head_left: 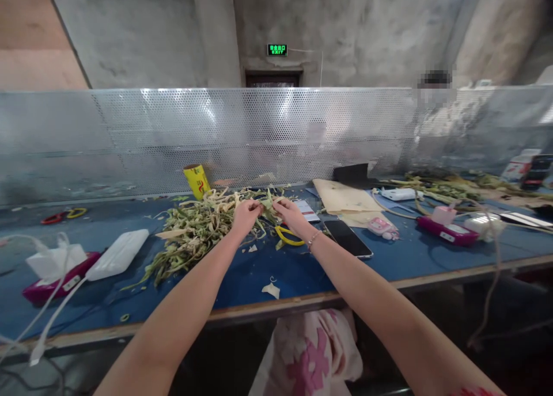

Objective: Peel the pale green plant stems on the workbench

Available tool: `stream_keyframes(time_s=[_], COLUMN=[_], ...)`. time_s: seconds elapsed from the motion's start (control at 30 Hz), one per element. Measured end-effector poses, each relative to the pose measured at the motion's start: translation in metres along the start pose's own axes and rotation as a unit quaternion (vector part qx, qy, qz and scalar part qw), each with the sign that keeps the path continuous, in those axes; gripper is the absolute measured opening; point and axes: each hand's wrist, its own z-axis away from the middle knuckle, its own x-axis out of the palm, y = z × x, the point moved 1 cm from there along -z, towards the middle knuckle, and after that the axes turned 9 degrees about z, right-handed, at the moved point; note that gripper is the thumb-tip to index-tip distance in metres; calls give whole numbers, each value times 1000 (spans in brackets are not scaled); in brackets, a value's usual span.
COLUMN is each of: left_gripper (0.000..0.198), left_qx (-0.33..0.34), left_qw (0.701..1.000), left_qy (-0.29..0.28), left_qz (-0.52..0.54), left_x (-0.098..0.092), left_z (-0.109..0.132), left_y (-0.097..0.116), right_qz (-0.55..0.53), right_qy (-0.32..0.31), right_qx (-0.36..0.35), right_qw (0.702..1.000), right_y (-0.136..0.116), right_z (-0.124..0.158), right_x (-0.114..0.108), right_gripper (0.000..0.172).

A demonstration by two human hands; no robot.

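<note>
Both of my hands meet over the blue table, at the right edge of a heap of dried green plant stalks (194, 229). Between them is a pale green dried plant piece (268, 201). My left hand (247, 213) is closed, its fingertips pinching the left side of that piece. On the other side, my right hand (289, 213) is closed too, with thumb and fingers on the same piece. Yellow-handled scissors (288, 238) lie just under my right wrist, their blades hidden.
A black phone (349, 238) and brown paper (345, 195) lie right of my hands. A yellow container (197, 181) stands behind the heap. Power strips (447, 230), a white power bank (118, 254) and cables flank me. A perforated metal screen (164, 137) borders the table; someone is beyond it.
</note>
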Motion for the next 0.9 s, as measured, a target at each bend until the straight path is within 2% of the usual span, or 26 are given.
stream_keyframes(time_s=[0.23, 0.43, 0.63, 0.73, 0.9], left_gripper=[17, 18, 26, 29, 32], left_qx=[6, -27, -64, -80, -116], left_qw=[999, 999, 997, 995, 977], left_qy=[-43, -32, -37, -52, -66], left_qz=[8, -1, -32, 3, 166], left_x=[11, 15, 17, 20, 25], left_z=[3, 6, 9, 10, 13], left_y=[1, 5, 11, 9, 5], right_qz=[100, 199, 324, 356, 351], right_qy=[114, 161, 198, 187, 160], right_qx=[-34, -34, -110, -128, -146], right_qw=[988, 966, 918, 906, 911], right_y=[4, -3, 0, -2, -6], right_z=[-3, 1, 2, 2, 1], right_x=[-9, -9, -12, -15, -19], right_gripper=[37, 30, 24, 22, 18])
